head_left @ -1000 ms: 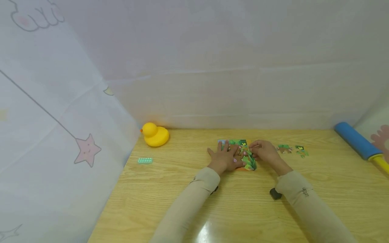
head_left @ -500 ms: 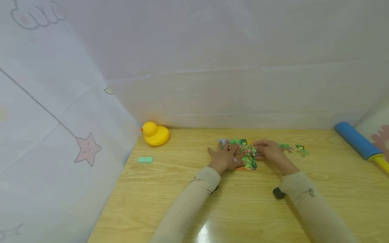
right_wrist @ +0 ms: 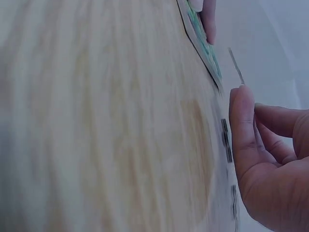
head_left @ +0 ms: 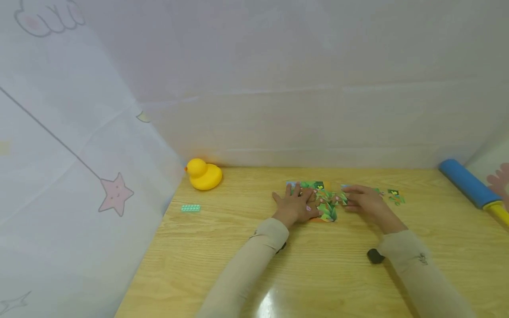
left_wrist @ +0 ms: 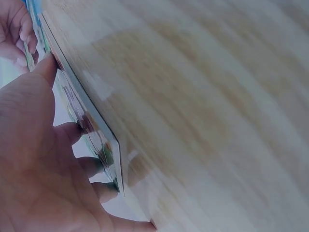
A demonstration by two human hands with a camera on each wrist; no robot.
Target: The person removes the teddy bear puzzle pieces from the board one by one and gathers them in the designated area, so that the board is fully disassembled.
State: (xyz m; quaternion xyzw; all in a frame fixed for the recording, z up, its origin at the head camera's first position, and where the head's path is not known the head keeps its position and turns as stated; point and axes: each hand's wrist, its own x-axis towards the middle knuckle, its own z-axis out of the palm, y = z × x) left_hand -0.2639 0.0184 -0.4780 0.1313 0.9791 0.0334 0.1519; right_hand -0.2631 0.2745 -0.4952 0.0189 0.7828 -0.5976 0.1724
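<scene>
My left hand (head_left: 296,206) lies with fingers spread over a colourful jigsaw puzzle (head_left: 329,214) in the head view, hiding part of its picture. The left wrist view shows those fingertips on the puzzle, beside its raised board edge (left_wrist: 89,104). To the right of the puzzle, my right hand (head_left: 367,204) pinches a thin jigsaw piece (head_left: 339,199) between thumb and fingers. Seen edge-on in the right wrist view, the held piece (right_wrist: 236,66) is up off the table, apart from the puzzle (right_wrist: 207,50).
Loose jigsaw pieces (head_left: 394,194) lie right of my right hand, partly hidden behind it. A yellow rubber duck (head_left: 205,175) stands at the back left, with a small green patterned strip (head_left: 191,208) in front. A blue cylinder with a yellow handle (head_left: 469,183) lies far right.
My right hand has lifted the jigsaw piece from the puzzle's right side and drawn it to the right. My left hand has stayed spread on the puzzle.
</scene>
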